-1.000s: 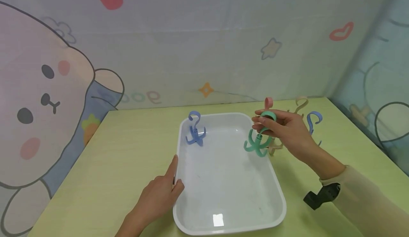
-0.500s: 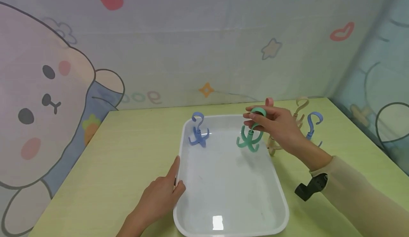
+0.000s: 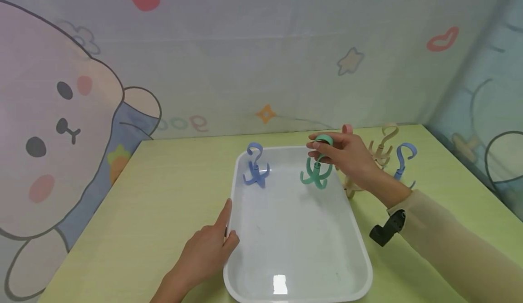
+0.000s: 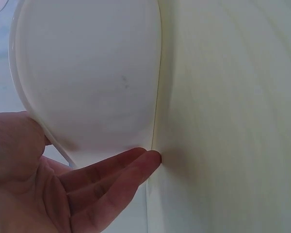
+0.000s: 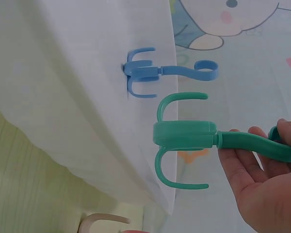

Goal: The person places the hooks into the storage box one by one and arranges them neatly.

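Observation:
My right hand [image 3: 347, 153] pinches the curled top of a green hanging hook [image 3: 316, 176], whose prongs hang over the far right part of the white tray [image 3: 294, 239]. The right wrist view shows the thumb and fingers on the stem of this green hook [image 5: 184, 133]. Inside the tray's far left corner stands a blue hanging hook [image 3: 256, 173], upright on its prongs. My left hand [image 3: 204, 253] holds the tray's left side, thumb at the rim. From the left wrist view, its fingertips [image 4: 153, 158] lie along the outer wall, down by the tabletop.
Right of the tray, partly behind my right hand and forearm, stand a beige hook [image 3: 382, 151], another blue hook [image 3: 402, 158], a pink hook [image 3: 347, 129] and a second beige one [image 3: 352, 188]. A printed cloth backdrop [image 3: 229, 67] rises behind the pale green table [image 3: 163, 203].
My right hand has carried the green hook leftward and slightly farther back, over the tray. The tray's far end has shifted slightly right; my left hand stays at its side.

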Demonstrator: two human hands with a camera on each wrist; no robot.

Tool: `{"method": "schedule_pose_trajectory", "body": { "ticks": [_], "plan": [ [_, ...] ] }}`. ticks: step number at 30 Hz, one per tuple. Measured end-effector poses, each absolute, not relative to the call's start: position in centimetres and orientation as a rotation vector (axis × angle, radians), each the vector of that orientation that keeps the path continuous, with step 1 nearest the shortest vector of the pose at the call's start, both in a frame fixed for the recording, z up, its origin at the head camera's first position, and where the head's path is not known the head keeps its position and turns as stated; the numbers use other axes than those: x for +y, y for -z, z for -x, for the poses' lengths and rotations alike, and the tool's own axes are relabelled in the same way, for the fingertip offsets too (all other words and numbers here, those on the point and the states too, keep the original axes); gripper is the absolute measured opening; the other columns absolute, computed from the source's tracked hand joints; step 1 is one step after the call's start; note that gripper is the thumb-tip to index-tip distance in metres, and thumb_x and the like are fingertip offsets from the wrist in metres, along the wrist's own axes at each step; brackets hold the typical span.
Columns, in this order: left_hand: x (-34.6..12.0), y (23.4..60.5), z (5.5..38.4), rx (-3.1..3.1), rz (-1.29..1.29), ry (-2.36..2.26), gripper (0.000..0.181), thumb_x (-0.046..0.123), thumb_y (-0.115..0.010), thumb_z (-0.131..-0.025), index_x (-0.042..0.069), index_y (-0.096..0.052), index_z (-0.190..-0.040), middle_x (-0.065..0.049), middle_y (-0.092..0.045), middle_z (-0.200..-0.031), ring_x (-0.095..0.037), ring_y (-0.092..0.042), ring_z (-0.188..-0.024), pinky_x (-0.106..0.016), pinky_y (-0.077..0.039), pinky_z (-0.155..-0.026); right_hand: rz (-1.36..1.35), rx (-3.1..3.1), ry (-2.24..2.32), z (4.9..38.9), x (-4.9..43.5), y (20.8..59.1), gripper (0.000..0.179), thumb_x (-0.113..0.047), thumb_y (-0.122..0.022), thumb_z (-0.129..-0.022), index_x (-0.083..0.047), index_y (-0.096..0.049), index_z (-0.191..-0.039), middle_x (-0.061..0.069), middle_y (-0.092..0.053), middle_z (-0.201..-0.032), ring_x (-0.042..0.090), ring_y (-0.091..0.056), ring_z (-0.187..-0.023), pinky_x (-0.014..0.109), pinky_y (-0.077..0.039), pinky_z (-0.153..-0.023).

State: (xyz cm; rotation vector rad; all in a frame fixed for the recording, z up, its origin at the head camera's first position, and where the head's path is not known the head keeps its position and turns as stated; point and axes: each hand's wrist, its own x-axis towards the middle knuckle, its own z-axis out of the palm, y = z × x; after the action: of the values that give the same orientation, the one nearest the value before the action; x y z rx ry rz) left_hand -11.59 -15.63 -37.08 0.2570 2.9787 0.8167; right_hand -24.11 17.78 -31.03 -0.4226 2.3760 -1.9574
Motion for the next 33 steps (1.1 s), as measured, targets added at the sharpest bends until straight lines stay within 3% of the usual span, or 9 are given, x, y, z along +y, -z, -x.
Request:
{"method": "schedule_pose_trajectory", "body": {
  "ticks": [4, 11, 18, 33],
  "plan": [
    [-15.6, 37.0, 11.6, 2.968, -0.249, -0.825, 0.071, 0.023, -0.054, -0.100, 0.010, -0.032, -0.167, -0.007, -0.073, -0.089, -0.015, -0.058, -0.072, -0.035, -0.046, -0.063, 0.418, 2.391, 1.921, 24.6, 17.7, 31.2, 0.040, -0.017, -0.064, -0.106, 0.002, -0.064, -0.142, 0.016, -0.075, -0.128, 0.010, -0.078, -0.102, 0.029, -0.060, -0.091],
    [-15.6, 37.0, 11.5, 2.968, -0.240, -0.823, 0.071, 0.023, -0.054, -0.100, 0.011, -0.033, -0.167, -0.007, -0.074, -0.091, -0.015, -0.059, -0.073, -0.035, -0.046, -0.064, 0.399, 2.395, 1.886, 25.1, 17.6, 31.5, 0.039, -0.016, -0.064, -0.107, 0.001, -0.064, -0.142, 0.008, -0.078, -0.122, 0.011, -0.078, -0.102, 0.029, -0.060, -0.092],
    [-15.6, 37.0, 11.5, 2.957, -0.238, -0.835, 0.071, 0.023, -0.053, -0.100, 0.012, -0.032, -0.167, -0.007, -0.075, -0.093, -0.014, -0.058, -0.071, -0.033, -0.044, -0.062, 0.387, 2.445, 1.827, 25.7, 17.2, 31.5, 0.040, -0.019, -0.063, -0.107, -0.003, -0.064, -0.144, 0.021, -0.072, -0.131, 0.011, -0.077, -0.104, 0.029, -0.060, -0.093],
    [-15.6, 37.2, 11.4, 2.979, -0.261, -0.842, 0.071, 0.023, -0.054, -0.100, 0.011, -0.033, -0.167, -0.009, -0.075, -0.093, -0.015, -0.056, -0.068, -0.034, -0.044, -0.060, 0.356, 2.417, 1.838, 27.2, 15.9, 31.2, 0.039, -0.018, -0.064, -0.106, -0.004, -0.065, -0.142, 0.010, -0.077, -0.122, 0.015, -0.077, -0.104, 0.030, -0.060, -0.092]
  ]
}}
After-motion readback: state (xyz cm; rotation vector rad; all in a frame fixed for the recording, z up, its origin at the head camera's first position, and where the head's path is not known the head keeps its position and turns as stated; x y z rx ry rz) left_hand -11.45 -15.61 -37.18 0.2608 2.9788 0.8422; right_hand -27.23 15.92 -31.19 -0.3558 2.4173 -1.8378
